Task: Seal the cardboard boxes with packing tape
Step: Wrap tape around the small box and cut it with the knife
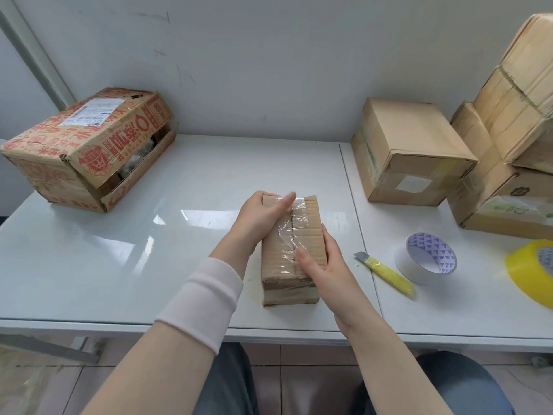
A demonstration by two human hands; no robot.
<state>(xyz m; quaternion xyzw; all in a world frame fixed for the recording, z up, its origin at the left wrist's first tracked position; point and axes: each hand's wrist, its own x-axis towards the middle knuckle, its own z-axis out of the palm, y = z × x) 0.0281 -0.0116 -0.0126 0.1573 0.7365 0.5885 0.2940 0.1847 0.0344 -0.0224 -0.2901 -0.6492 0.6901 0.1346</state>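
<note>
A small brown cardboard box point(308, 232) stands near the table's front edge, with a strip of clear tape running along its top seam. My left hand point(263, 214) grips the box's far left corner, thumb pressed on the tape. My right hand point(323, 265) holds the near right side, thumb lying on the tape near the seam. A white roll of tape point(428, 259) and a yellow roll of tape point(532, 271) lie to the right. A yellow utility knife point(386, 272) lies between the box and the white roll.
A large red-printed carton point(83, 145) lies on its side at the back left, its flaps ajar. A plain brown box point(410, 151) and a stack of taped boxes point(508, 145) stand at the back right. The white table point(119, 250) meets a wall behind.
</note>
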